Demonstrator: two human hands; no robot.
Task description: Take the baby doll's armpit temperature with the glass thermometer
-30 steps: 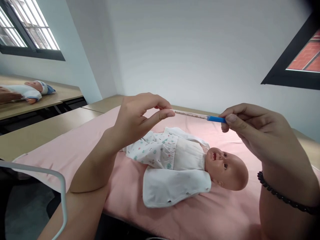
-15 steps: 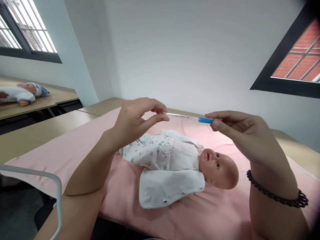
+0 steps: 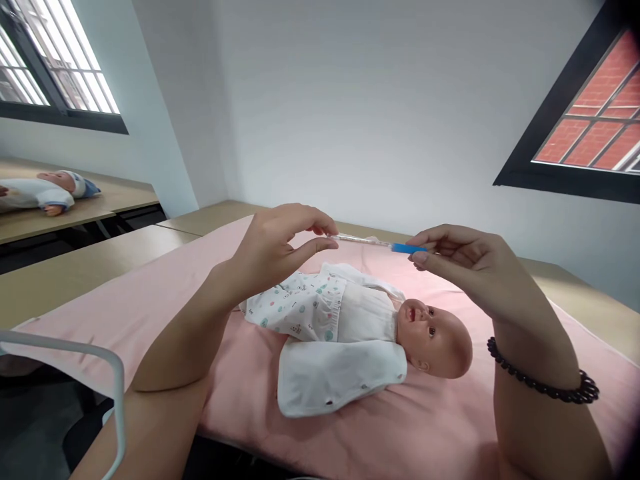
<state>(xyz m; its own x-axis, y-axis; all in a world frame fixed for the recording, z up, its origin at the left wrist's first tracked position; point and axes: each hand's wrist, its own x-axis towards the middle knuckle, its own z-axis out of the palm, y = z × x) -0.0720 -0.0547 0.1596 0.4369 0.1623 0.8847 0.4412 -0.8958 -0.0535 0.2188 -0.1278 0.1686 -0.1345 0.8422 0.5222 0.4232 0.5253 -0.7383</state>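
Note:
A thin glass thermometer (image 3: 367,243) with a blue end is held level in the air between both hands. My left hand (image 3: 277,243) pinches its clear tip with thumb and fingertips. My right hand (image 3: 463,263), a dark bead bracelet on its wrist, pinches the blue end. Below them a baby doll (image 3: 435,333) lies on its back on a pink sheet (image 3: 150,293), head to the right. The doll wears a white printed garment (image 3: 325,313) whose front flap is folded open towards me.
The pink sheet covers a wooden table (image 3: 75,273) that runs left and back. A second doll (image 3: 43,190) lies on another table at far left under a window. A white curved rail (image 3: 100,373) stands at the lower left. A white wall is behind.
Both hands with the thermometer have lowered slightly and moved closer to each other; my right hand shifted left. The view turned a little, so the doll sits further left.

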